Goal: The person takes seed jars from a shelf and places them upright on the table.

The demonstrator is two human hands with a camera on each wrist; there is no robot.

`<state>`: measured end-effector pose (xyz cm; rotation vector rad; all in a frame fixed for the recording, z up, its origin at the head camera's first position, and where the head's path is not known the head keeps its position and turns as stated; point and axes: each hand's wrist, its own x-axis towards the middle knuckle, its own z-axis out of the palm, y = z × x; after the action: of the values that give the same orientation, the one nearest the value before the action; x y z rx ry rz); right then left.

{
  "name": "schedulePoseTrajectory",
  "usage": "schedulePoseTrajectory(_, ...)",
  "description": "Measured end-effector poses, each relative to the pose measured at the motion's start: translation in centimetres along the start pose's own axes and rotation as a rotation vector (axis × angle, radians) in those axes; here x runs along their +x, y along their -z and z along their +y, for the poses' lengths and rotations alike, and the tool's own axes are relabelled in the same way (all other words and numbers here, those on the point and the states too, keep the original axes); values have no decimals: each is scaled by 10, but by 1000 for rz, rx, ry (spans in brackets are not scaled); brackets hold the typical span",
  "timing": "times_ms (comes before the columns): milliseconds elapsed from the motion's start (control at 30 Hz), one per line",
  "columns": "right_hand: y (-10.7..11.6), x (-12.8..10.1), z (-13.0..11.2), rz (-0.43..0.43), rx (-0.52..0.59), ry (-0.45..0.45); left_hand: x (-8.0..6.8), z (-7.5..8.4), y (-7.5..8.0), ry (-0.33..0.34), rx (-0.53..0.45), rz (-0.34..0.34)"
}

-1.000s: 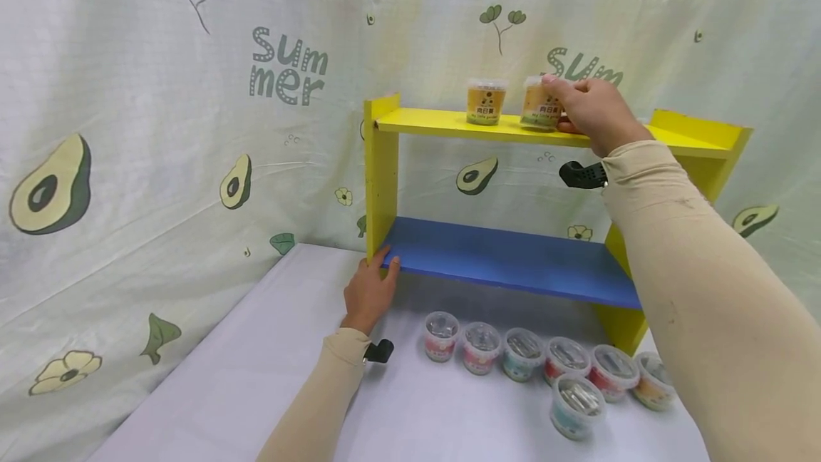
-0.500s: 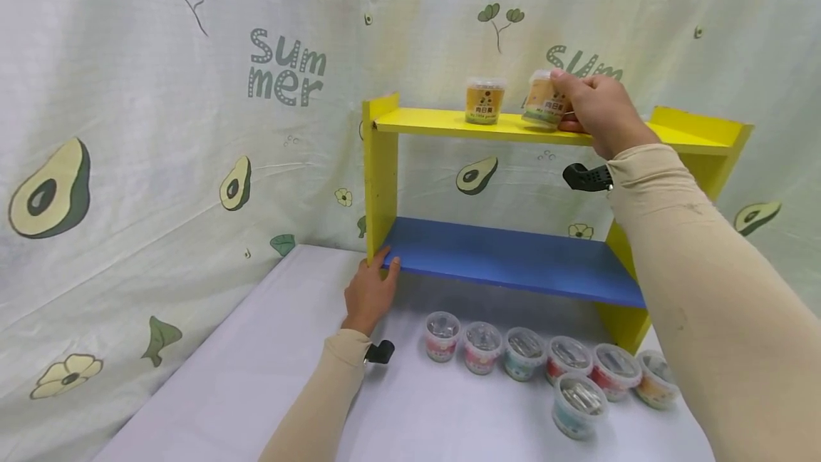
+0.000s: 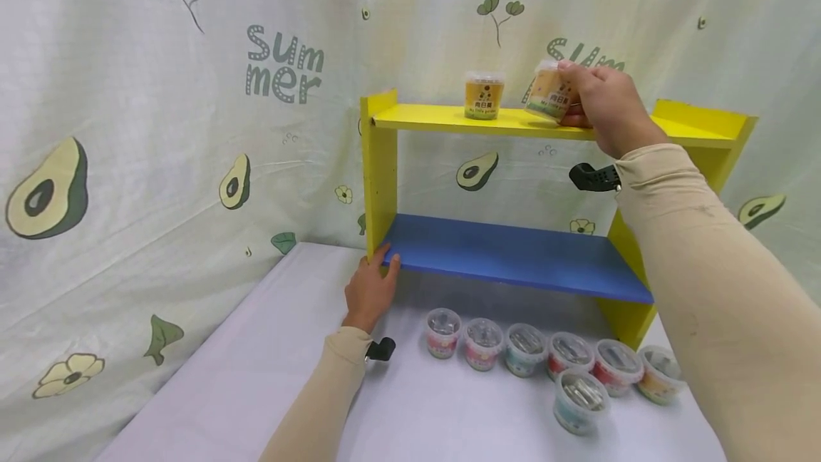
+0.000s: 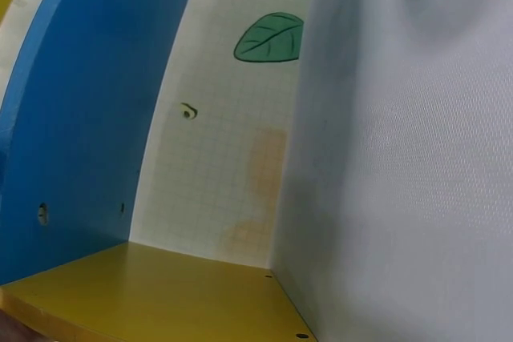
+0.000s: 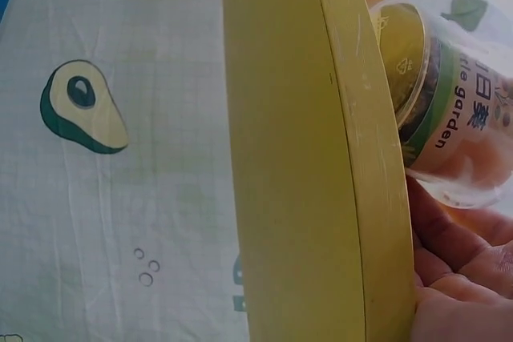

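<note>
My right hand (image 3: 612, 102) pinches a clear-lidded plastic cup (image 3: 548, 93) with an orange sunflower label. The cup is tilted over the yellow top board (image 3: 423, 117) of a shelf; in the right wrist view, the cup's bottom (image 5: 401, 62) shows beside the board's edge. Left of it, a matching orange cup (image 3: 484, 96) stands upright on that board. My left hand (image 3: 370, 292) grips the shelf's lower left corner, where the yellow side panel (image 3: 380, 191) meets the blue board (image 3: 507, 248). In the left wrist view only a sliver of that hand shows.
On the white table (image 3: 269, 376), several lidded cups stand in a row before the shelf, from a pink cup (image 3: 442, 334) to an orange one (image 3: 661, 376). A teal cup (image 3: 580, 403) stands in front of them. A printed curtain (image 3: 192, 162) hangs behind.
The right hand has raised the orange cup slightly off the top board, tipped it and shifted it a little right. The left hand stays at the shelf corner.
</note>
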<state>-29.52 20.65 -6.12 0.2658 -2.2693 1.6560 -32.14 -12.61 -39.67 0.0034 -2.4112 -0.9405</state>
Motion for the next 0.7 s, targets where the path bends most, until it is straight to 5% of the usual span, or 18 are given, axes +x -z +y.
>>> schedulePoseTrajectory(300, 1, -4, 2, -4, 41, 56, 0, 2, 0, 9, 7, 0)
schedulePoseTrajectory(700, -1, -6, 6, -27, 242, 111, -2, 3, 2, 16, 18, -6)
